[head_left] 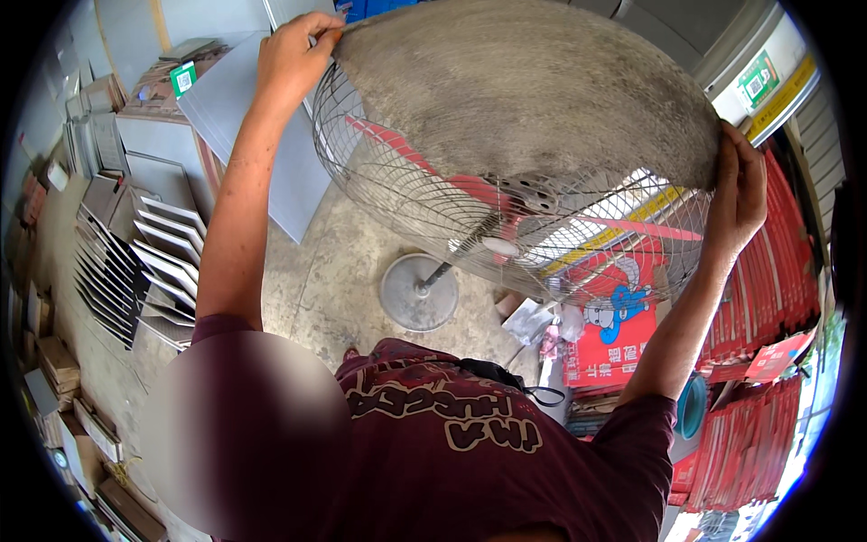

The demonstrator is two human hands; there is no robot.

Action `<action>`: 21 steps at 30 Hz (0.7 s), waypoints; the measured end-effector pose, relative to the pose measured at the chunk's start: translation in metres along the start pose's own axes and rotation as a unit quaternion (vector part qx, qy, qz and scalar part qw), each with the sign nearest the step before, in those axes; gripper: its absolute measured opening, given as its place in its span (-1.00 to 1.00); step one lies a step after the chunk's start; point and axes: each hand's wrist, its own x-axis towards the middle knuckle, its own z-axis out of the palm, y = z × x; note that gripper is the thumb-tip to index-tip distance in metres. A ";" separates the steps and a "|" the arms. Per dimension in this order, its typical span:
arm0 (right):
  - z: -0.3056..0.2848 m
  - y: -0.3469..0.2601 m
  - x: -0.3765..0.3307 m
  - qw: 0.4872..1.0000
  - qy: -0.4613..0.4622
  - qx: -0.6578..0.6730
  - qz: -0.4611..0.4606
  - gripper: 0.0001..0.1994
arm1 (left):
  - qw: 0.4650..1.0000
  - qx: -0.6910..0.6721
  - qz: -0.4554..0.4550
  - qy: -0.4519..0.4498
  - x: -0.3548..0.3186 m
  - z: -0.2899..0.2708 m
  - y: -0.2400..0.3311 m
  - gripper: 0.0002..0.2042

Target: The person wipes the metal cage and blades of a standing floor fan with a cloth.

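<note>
A large pedestal fan stands before me, with a round wire cage [361, 144], red blades [397, 144] and a grey round base [419, 307] on the floor. A grey-brown, dusty-looking cover [542, 86] lies over the upper part of the cage, leaving the lower wires bare. At its left edge, my left hand [291, 56] is closed, thumb and fingers pinching the cover's corner. Across at the right edge, my right hand [742, 194] grips the cover near the cage rim, its fingers partly hidden. Both arms are raised and spread wide.
White and black angled panels [167, 257] stand in a rack at the left. A grey board [271, 135] leans behind them. Stacked red boxes [759, 280] line the right side, near a teal bucket [691, 408]. Cardboard pieces [59, 366] lie at lower left.
</note>
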 end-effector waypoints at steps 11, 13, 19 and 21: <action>0.046 -0.047 0.026 0.989 -0.066 0.015 -0.132 -0.81 | 0.984 -0.143 -0.108 -0.017 -0.046 0.023 -0.099 -0.84; 0.049 -0.049 0.026 0.989 -0.077 0.017 -0.128 -0.81 | 0.977 -0.177 -0.120 -0.016 -0.052 0.024 -0.107 -0.84; 0.055 -0.060 0.029 0.985 -0.106 0.012 -0.135 -0.82 | 0.969 -0.204 -0.141 -0.015 -0.063 0.026 -0.117 -0.85; 0.056 -0.061 0.029 0.983 -0.107 0.015 -0.148 -0.82 | 0.964 -0.210 -0.159 -0.026 -0.066 0.025 -0.116 -0.86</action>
